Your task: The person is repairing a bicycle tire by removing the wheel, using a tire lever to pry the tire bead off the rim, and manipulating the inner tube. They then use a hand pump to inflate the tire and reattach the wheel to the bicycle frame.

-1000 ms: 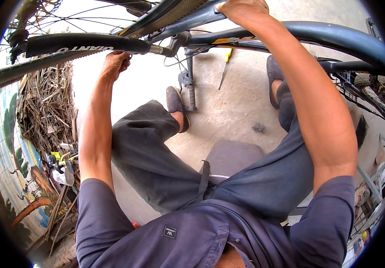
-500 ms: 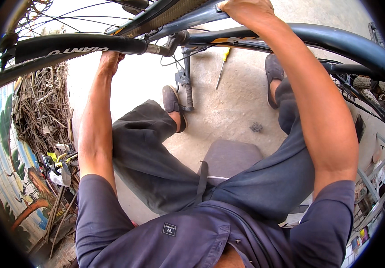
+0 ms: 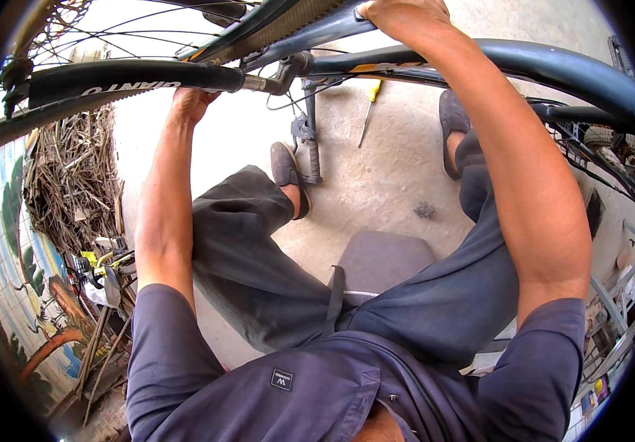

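Note:
A dark bicycle with its handlebar grip (image 3: 314,162) hanging near the floor stretches across the top of the view. My right hand (image 3: 406,15) is closed round a grey frame tube (image 3: 317,37), its fingertips partly cut off by the upper edge. Just below the black fork leg (image 3: 133,77), my left hand (image 3: 194,103) is curled, its fingers mostly hidden behind the fork. Whether it grips the fork or the knobbly front tyre (image 3: 280,33) cannot be made out. Spokes (image 3: 111,33) show at the upper left.
A screwdriver (image 3: 369,110) with a yellow handle lies on the concrete floor between my feet. Bundled dry sticks (image 3: 74,177) stand at the left by a painted wall (image 3: 0,250). At the right are another tyre (image 3: 616,140) and a metal rack (image 3: 608,302).
My left hand has shifted slightly right along the underside of the fork. The fork and wheel have moved very slightly; my right hand keeps its place.

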Tool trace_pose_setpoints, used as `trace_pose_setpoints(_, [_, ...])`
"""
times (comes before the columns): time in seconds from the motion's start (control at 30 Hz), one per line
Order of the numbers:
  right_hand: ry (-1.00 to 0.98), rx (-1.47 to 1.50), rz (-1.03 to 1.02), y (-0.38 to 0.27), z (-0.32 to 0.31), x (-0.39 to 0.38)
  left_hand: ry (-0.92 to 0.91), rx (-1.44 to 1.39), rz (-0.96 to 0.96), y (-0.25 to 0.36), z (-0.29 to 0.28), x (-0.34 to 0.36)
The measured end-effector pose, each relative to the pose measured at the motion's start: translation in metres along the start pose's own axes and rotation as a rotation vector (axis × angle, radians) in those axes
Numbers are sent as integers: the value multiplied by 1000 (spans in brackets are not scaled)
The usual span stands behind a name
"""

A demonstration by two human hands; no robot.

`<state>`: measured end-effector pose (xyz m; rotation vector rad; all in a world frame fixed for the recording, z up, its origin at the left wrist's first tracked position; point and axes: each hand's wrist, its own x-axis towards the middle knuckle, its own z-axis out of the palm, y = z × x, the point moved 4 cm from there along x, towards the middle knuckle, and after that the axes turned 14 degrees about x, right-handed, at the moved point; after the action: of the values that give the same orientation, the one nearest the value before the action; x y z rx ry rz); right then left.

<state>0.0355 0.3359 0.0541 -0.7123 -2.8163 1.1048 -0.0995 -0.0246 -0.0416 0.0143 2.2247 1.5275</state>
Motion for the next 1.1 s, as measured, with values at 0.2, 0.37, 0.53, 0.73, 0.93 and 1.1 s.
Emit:
trace_pose_setpoints(0.2, [40,-14,-50,-3,0,0,-78,-111,-31,7,-4,-4])
trace_pose_setpoints(0.37, [52,-5,-75,1,2,0,-108,-149,-72,5,-7,-9])
trace_pose_setpoints(0.53, [53,-27,-102,0,2,-2,-125,-139,-69,7,-4,-7])
trace_pose_setpoints(0.73, [32,-8,-84,-2,-1,-4,-99,-88,-37,9,-1,-2])
trace_pose_setpoints(0.93, [14,-3,-50,-3,-2,-4,-106,-37,-53,6,-3,3])
trace_pose_setpoints(1.1, [23,-24,-51,-4,-2,-4,-149,-14,-68,2,-9,11])
